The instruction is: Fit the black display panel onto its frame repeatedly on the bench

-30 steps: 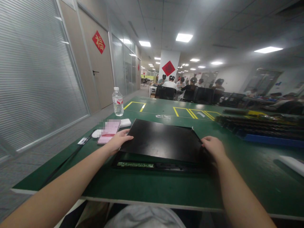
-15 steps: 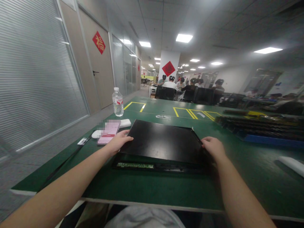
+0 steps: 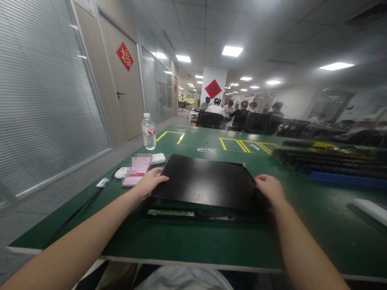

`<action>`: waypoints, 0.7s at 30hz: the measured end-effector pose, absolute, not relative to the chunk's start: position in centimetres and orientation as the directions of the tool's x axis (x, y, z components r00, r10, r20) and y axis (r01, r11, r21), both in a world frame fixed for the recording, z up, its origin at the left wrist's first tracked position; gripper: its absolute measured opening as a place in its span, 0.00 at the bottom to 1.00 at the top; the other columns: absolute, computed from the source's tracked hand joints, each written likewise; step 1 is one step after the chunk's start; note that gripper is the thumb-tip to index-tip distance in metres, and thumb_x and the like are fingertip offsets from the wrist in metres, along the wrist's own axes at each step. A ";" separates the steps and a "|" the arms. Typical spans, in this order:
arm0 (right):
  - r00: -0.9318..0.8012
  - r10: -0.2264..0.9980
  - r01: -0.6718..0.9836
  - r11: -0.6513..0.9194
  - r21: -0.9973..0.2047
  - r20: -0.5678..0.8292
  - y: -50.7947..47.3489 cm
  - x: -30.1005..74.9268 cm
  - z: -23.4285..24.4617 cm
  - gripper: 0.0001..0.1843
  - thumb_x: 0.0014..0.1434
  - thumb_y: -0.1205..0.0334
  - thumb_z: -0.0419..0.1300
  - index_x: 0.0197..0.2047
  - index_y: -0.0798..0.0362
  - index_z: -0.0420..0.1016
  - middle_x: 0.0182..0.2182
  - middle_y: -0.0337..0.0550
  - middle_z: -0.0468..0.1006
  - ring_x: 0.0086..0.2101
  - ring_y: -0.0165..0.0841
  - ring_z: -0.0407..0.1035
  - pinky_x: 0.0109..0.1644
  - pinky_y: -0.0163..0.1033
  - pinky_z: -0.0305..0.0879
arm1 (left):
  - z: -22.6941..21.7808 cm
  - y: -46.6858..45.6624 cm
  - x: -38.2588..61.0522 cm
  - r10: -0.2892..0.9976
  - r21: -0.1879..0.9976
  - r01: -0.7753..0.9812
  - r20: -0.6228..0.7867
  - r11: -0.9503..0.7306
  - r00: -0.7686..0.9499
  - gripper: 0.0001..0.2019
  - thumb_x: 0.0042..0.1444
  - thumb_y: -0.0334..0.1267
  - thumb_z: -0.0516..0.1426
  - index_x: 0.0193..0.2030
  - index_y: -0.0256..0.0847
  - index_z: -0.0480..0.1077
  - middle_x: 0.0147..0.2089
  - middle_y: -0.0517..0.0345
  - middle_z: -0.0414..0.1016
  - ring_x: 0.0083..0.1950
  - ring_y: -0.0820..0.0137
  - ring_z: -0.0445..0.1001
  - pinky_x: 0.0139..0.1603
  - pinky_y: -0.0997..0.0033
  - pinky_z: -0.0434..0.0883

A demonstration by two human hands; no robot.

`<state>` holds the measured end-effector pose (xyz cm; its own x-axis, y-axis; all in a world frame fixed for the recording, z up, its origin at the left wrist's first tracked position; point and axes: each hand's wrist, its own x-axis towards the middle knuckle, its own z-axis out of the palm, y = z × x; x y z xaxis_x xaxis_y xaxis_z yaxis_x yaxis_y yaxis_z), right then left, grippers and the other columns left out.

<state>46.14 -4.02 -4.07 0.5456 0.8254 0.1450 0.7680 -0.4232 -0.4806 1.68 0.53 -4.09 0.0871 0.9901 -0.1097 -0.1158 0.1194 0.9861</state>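
Observation:
A flat black panel [image 3: 208, 179] lies on the green table [image 3: 193, 237] in front of me, resting on a dark frame whose near edge shows a green circuit strip [image 3: 171, 212]. My left hand [image 3: 149, 181] grips the panel's left edge, thumb on top. On the panel's right edge my right hand [image 3: 269, 187] is closed, its fingers curled over the side. The near edge of the panel sits slightly raised above the frame.
Left of the panel lie a phone with a pink screen [image 3: 136, 171], a white case [image 3: 158, 158] and a black cable [image 3: 81, 207]. A water bottle [image 3: 148, 132] stands behind them. Dark trays [image 3: 329, 161] fill the right side. Several people sit at desks far behind.
Both hands keep hold of the panel's edges. The view has tilted slightly, and the panel seems to sit a little lower on the frame.

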 end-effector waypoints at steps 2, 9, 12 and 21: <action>0.545 0.825 0.768 -0.419 -0.485 0.151 -4.0 46.2 -4.1 0.15 0.53 0.56 0.56 0.39 0.47 0.82 0.34 0.47 0.81 0.36 0.41 0.74 0.34 0.40 0.63 | -3.6 0.1 1.8 0.989 0.987 -0.105 -0.111 0.121 0.095 0.26 0.40 0.28 0.67 0.48 0.37 0.68 0.29 0.54 0.81 0.27 0.61 0.81 0.28 0.66 0.76; 0.555 0.823 0.754 -0.434 -0.493 0.124 -4.1 46.1 -3.8 0.15 0.54 0.57 0.55 0.40 0.47 0.82 0.36 0.46 0.82 0.37 0.41 0.74 0.35 0.40 0.62 | -3.4 -0.2 2.1 0.993 0.991 -0.083 -0.104 0.109 0.061 0.22 0.43 0.28 0.64 0.48 0.38 0.68 0.29 0.55 0.81 0.27 0.61 0.81 0.26 0.66 0.76; 0.556 0.822 0.751 -0.436 -0.496 0.120 -4.1 46.2 -3.8 0.15 0.54 0.57 0.55 0.40 0.46 0.82 0.35 0.46 0.82 0.37 0.41 0.74 0.35 0.40 0.62 | -3.6 0.0 2.2 0.994 0.991 -0.077 -0.106 0.109 0.039 0.22 0.43 0.29 0.65 0.47 0.38 0.69 0.28 0.56 0.81 0.26 0.61 0.80 0.26 0.66 0.76; 0.566 0.820 0.714 -0.436 -0.548 0.084 -4.1 46.5 -3.8 0.15 0.53 0.57 0.56 0.39 0.47 0.81 0.30 0.41 0.82 0.35 0.39 0.74 0.34 0.39 0.61 | -2.4 -0.9 2.8 0.991 0.990 -0.019 -0.137 0.137 0.011 0.17 0.48 0.27 0.60 0.47 0.38 0.69 0.26 0.59 0.80 0.25 0.65 0.80 0.25 0.71 0.75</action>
<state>46.48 -4.15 -3.84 0.5659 0.8202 0.0839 0.7136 -0.4363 -0.5480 2.84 -0.95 -2.43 0.0105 0.9905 -0.1369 -0.0194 0.1371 0.9904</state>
